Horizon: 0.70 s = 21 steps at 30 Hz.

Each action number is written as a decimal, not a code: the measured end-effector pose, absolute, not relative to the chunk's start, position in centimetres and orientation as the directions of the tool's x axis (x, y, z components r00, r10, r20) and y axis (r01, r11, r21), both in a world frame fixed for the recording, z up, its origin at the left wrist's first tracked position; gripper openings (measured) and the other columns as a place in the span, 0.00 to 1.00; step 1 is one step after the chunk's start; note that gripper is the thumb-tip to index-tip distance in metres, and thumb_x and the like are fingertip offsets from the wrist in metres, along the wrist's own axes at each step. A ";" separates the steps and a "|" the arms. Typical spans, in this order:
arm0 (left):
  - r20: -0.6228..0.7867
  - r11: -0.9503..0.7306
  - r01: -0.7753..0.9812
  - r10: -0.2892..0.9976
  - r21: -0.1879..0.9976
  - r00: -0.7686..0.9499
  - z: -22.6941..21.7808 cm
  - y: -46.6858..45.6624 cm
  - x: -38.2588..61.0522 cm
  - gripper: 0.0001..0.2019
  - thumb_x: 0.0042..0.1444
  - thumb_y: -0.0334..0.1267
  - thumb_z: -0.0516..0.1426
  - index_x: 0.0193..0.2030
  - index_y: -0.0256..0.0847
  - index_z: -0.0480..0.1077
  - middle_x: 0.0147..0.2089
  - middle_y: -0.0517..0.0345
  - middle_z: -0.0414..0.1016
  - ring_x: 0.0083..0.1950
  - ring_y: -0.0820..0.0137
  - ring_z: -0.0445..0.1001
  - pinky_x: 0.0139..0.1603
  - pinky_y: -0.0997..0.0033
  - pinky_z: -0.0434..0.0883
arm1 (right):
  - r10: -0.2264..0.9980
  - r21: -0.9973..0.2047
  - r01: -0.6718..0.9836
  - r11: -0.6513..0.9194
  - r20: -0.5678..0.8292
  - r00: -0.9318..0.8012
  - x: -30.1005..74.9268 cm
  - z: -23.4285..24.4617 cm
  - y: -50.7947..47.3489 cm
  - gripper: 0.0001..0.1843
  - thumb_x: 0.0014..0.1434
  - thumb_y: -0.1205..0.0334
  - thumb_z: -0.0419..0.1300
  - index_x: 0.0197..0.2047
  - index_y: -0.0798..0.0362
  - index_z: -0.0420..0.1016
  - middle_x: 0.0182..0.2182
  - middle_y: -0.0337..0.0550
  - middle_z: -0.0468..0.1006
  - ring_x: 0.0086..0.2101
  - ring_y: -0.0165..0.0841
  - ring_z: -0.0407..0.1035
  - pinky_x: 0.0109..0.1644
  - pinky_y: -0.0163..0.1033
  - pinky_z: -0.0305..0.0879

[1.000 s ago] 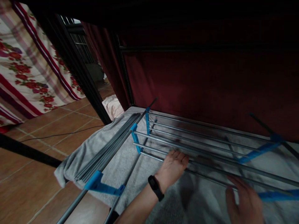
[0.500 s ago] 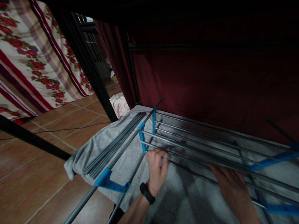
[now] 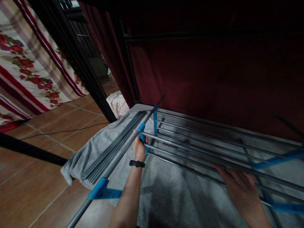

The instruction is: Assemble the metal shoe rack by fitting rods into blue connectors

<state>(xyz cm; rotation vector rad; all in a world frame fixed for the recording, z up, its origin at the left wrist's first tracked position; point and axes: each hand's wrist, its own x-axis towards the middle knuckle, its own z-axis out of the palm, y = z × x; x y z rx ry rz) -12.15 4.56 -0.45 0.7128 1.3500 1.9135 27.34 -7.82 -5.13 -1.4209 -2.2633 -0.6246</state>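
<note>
A rack of grey metal tubes joined by blue plastic brackets lies on a grey blanket. My left hand, with a black band on its wrist, is closed around the middle blue bracket on the rack's left side. Part of its fingers hides behind that bracket. At the right, my right hand grips a lower tube of the rack; its fingertips are partly hidden behind the tube. A nearer blue bracket sits on the long left side tube.
A bundle of several loose grey tubes lies on the blanket left of the rack. Black frame posts stand at the left, and a dark red curtain hangs behind. A cable crosses the tiled floor.
My left hand has moved left and away from me, from beside the lower tubes onto the middle blue bracket. My right hand stays at its tube. The view has shifted slightly.
</note>
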 end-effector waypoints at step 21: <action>-0.055 -0.296 -0.403 0.745 0.866 -0.665 -1.5 6.1 -11.9 0.34 0.55 0.76 0.57 0.22 0.46 0.58 0.19 0.68 0.56 0.19 0.76 0.56 0.20 0.74 0.59 | 0.789 -0.141 0.777 0.613 0.068 -0.610 1.0 3.8 0.4 0.25 0.75 0.69 0.45 0.71 0.53 0.65 0.58 0.54 0.80 0.50 0.40 0.80 0.54 0.44 0.76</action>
